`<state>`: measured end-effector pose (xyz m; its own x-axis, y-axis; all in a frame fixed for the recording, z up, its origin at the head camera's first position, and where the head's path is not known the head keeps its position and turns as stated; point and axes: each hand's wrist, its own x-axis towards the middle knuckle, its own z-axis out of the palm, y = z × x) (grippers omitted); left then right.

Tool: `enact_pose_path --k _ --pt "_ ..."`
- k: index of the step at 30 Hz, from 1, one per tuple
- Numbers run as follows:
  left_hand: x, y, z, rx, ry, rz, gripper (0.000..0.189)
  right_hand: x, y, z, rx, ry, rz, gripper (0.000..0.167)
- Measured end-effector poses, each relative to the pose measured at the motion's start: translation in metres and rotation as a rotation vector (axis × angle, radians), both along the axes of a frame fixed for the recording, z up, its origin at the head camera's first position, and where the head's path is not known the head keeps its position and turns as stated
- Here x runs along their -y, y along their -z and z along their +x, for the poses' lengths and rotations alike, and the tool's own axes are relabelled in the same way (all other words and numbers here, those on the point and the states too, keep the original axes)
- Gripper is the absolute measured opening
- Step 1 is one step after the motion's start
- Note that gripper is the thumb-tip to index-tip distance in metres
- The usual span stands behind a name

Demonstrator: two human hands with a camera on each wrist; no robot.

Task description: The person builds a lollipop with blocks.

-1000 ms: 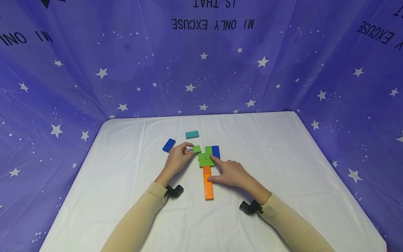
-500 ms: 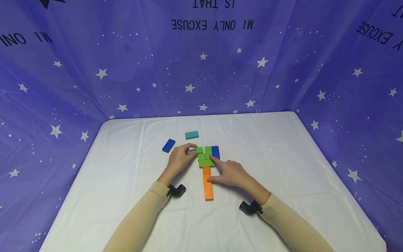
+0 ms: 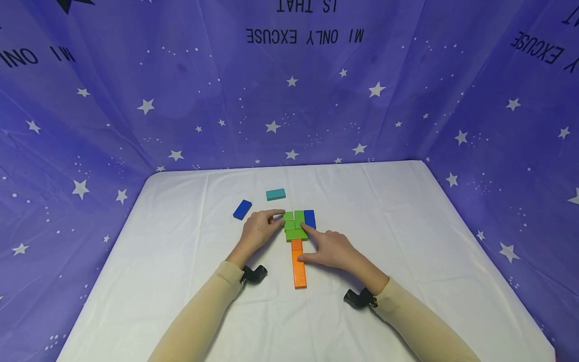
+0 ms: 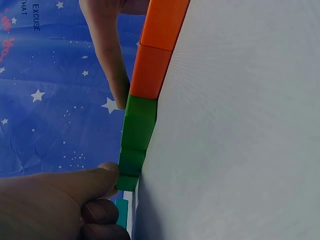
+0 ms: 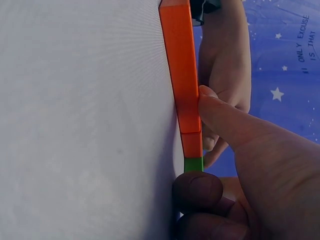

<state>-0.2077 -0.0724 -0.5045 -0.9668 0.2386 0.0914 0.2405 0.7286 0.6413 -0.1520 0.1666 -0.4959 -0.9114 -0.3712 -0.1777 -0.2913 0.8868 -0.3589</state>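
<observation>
In the head view my left hand (image 3: 258, 231) holds a small green block (image 3: 288, 216) by its left side, between thumb and index finger. That block meets another small green block (image 3: 289, 225) and an upright green block (image 3: 300, 219). A wide green block (image 3: 296, 235) lies below them. My right hand (image 3: 332, 248) reaches in from the right, its index fingertip on the upright green block. Its thumb rests on the long orange block (image 3: 299, 271), under a short orange block (image 3: 296, 245). A blue block (image 3: 309, 218) adjoins the green ones.
A loose blue block (image 3: 242, 209) lies left of the group, and a teal block (image 3: 276, 194) lies behind it. All are flat on a white cloth-covered table (image 3: 384, 201). A purple star-printed curtain (image 3: 289, 100) surrounds the table's back and sides.
My left hand has moved slightly right, bringing the small green block from apart on the left up against the other green blocks. The right hand has stayed in place.
</observation>
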Motion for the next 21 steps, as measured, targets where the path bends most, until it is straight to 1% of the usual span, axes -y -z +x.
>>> enact_pose_path --k 4,11,21 --pt "-0.001 0.0 0.0002 0.0 -0.008 -0.027 0.034 0.0007 0.0012 -0.0003 -0.003 0.004 0.01 0.102" --pt "-0.0027 0.0004 0.0011 0.007 -0.044 -0.033 0.035 0.0007 0.0011 -0.0003 -0.001 0.006 0.017 0.102" --pt "-0.0025 0.0 0.0013 -0.003 -0.013 -0.067 0.036 0.0001 0.0004 0.0 0.0 0.003 0.018 0.103"
